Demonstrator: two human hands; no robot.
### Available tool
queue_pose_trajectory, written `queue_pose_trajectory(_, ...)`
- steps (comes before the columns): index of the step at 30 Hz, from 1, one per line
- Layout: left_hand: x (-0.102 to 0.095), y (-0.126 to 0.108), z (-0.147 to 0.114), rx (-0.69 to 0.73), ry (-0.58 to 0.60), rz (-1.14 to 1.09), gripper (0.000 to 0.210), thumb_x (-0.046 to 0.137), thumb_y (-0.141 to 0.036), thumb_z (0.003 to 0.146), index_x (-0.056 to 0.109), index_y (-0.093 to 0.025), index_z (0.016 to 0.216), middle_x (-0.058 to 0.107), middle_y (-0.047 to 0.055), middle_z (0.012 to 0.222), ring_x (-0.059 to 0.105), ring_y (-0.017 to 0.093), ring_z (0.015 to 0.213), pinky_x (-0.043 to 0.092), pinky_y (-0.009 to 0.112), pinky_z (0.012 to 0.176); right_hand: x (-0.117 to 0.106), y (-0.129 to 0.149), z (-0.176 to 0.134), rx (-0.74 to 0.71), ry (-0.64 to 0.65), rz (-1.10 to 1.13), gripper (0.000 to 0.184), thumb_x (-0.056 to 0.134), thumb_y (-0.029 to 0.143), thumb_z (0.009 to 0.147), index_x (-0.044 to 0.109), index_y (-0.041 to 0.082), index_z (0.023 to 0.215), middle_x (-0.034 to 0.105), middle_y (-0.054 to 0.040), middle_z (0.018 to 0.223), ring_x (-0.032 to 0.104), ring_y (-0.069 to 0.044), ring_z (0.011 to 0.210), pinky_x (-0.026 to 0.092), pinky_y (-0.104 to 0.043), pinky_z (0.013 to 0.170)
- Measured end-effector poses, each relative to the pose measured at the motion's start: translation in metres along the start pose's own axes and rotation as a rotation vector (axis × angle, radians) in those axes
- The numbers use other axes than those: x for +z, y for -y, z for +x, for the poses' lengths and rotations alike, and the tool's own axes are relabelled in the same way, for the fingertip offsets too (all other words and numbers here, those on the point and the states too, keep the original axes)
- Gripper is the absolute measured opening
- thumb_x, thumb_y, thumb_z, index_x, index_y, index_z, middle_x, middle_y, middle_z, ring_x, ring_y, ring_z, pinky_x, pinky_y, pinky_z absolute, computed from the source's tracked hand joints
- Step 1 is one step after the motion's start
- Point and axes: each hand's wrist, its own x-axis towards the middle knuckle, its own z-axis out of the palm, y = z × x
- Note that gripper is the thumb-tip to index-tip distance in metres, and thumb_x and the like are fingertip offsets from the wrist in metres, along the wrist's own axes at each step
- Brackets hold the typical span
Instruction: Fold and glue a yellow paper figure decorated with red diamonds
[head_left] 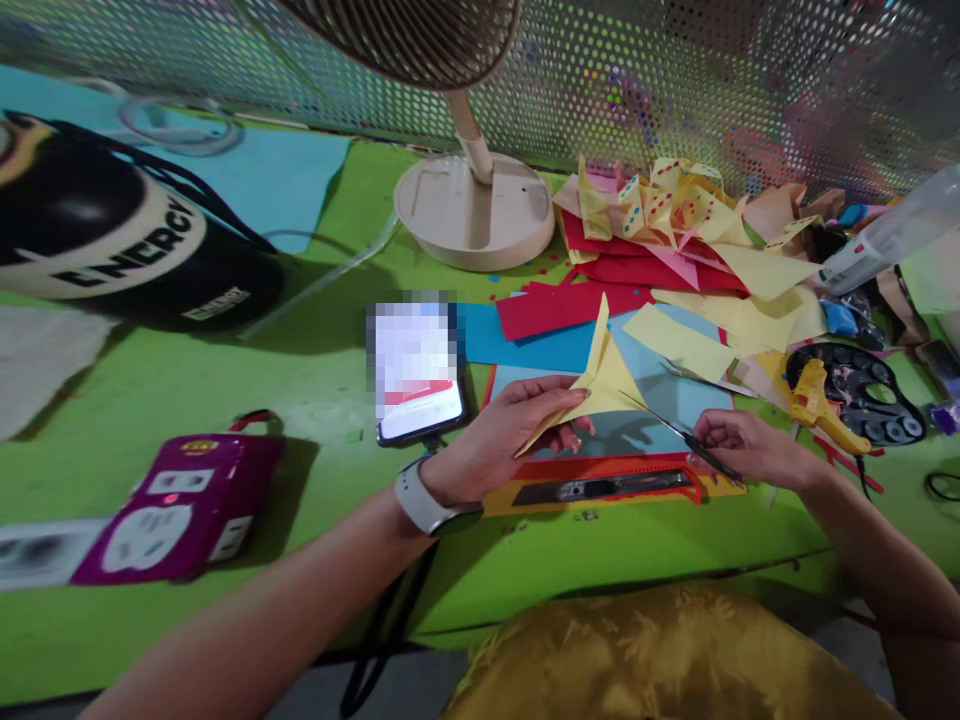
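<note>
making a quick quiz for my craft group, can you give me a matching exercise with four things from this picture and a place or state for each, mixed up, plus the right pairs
1. scissors
2. folded paper
3. phone
4. fan

A. lit up
B. in the left hand
C. standing on a round base
D. in the right hand

Pairs: 1-D, 2-B, 3-A, 4-C
</note>
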Motion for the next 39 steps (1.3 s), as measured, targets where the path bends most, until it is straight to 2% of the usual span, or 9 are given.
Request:
queue_pose_trajectory(3, -0.002, 0.001, -0.001, -0.05, 0.025, -0.025, 0.013, 0.064, -0.03, 0.08, 0.062, -0.018, 0.085, 0.067, -0.001, 0.066, 0.057, 0.008, 0.048, 0.048, 0.018, 0.05, 0.0, -0.001, 0.001, 0.005, 0.007, -0.006, 0.046, 0.072, 0.06, 0.072, 0.055, 0.018, 0.081, 0.055, 0.0038, 0.064, 0.046, -0.008, 0.056, 0.033, -0.02, 0.048)
queue_pose_trajectory(11, -0.004, 0.006, 0.005, -0.03, 0.076, -0.078, 0.008, 0.064, -0.026, 0.081, 0.061, -0.018, 0.081, 0.065, -0.003, 0.06, 0.057, 0.008, 0.045, 0.047, 0.018, 0.049, 0.001, -0.002, 0.002, 0.007, -0.015, 0.008, 0.046, 0.071, 0.061, 0.072, 0.054, 0.019, 0.078, 0.053, 0.005, 0.061, 0.044, -0.007, 0.053, 0.031, -0.02, 0.047)
queue_pose_trajectory(16, -0.004, 0.003, 0.004, -0.031, 0.074, -0.087, 0.006, 0.063, -0.022, 0.082, 0.062, -0.016, 0.08, 0.065, -0.002, 0.059, 0.053, 0.006, 0.041, 0.045, 0.016, 0.046, 0.001, -0.005, 0.002, -0.013, -0.01, 0.04, 0.047, 0.071, 0.062, 0.072, 0.056, 0.018, 0.08, 0.054, 0.0044, 0.061, 0.045, -0.007, 0.053, 0.031, -0.02, 0.047)
queue_pose_trajectory(31, -0.007, 0.008, 0.008, -0.003, 0.072, -0.129, 0.006, 0.068, -0.021, 0.078, 0.064, -0.017, 0.08, 0.062, -0.004, 0.057, 0.057, 0.008, 0.044, 0.04, 0.015, 0.04, 0.002, -0.004, 0.002, -0.008, -0.045, 0.055, 0.051, 0.074, 0.064, 0.067, 0.056, 0.018, 0.074, 0.053, 0.0053, 0.055, 0.045, -0.006, 0.049, 0.031, -0.02, 0.045)
queue_pose_trajectory(39, -0.009, 0.012, 0.01, 0.049, 0.157, -0.126, 0.013, 0.071, -0.026, 0.078, 0.062, -0.017, 0.078, 0.066, -0.002, 0.055, 0.051, 0.006, 0.037, 0.039, 0.015, 0.04, 0.002, 0.001, 0.0, 0.015, -0.042, 0.069, 0.051, 0.076, 0.064, 0.065, 0.055, 0.018, 0.073, 0.054, 0.0047, 0.054, 0.045, -0.007, 0.049, 0.03, -0.02, 0.046)
